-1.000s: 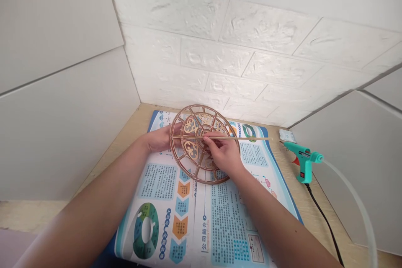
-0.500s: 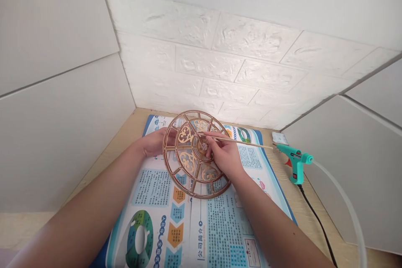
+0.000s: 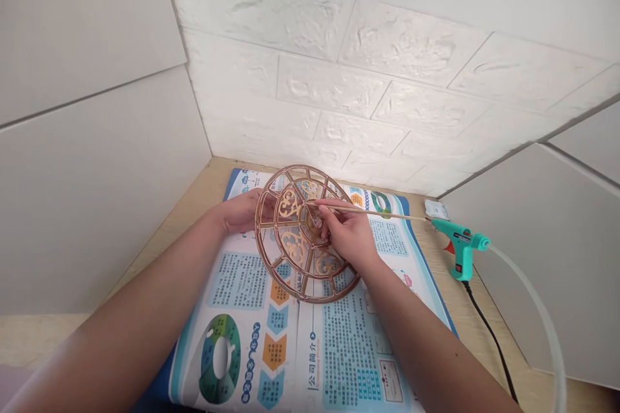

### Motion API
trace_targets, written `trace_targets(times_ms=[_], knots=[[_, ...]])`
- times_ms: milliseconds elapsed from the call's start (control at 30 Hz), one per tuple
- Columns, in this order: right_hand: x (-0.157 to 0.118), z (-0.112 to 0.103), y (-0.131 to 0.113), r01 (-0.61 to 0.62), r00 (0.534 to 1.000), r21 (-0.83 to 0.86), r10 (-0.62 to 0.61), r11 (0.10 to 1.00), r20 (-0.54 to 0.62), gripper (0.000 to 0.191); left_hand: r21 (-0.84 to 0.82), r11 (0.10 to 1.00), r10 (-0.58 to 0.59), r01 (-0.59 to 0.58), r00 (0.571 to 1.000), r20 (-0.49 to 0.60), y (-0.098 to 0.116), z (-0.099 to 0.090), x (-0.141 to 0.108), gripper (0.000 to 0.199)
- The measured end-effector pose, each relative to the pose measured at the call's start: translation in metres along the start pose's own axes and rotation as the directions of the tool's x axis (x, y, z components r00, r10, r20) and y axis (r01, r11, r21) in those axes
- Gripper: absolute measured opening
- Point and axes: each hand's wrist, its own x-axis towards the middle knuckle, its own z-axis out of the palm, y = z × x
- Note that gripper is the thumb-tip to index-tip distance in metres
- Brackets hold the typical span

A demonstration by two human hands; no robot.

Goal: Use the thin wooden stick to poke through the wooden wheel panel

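A round golden-brown openwork wheel (image 3: 305, 297), with scrolled ornaments between its spokes, is held tilted over the printed sheet. My left hand (image 3: 242, 210) grips it from behind at the left, its fingers partly hidden by the rim and scrollwork. Across the front, my right hand (image 3: 351, 235) is closed round a thin wooden stick (image 3: 382, 213). The stick's left tip lies close to the hub, near the upper inner ring; whether it touches cannot be made out. Something small and clear or pinkish shows at the hub beside my right fingertips.
A teal hot glue gun (image 3: 460, 245) with a long translucent glue stick (image 3: 535, 303) and a black cord (image 3: 489, 335) lies at the right. Behind it is a small white packet (image 3: 436, 209). The printed sheet (image 3: 237, 329) covers the tabletop between white panels and a brick-patterned wall (image 3: 334, 90).
The view has shifted slightly, so everything sits a little further right. My hands keep their holds on the wheel and the stick, and the stick's tip stays near the hub.
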Motion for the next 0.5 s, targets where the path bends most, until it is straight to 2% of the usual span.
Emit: trace_targets(times_ms=[300,500], knots=[[0.0004,0.0020,0.0009,-0.044,0.996,-0.005,0.043,0.999,-0.080,0.047,0.029,0.999,0.023,-0.023,1.000,0.012,0.0006,0.0028,-0.0003,0.025],[0.0022,0.0025,0.0028,-0.048,0.996,-0.004,0.047,0.999,-0.072,0.045,0.055,0.998,0.004,-0.004,1.000,-0.006,-0.0022,0.0007,0.0006,0.030]])
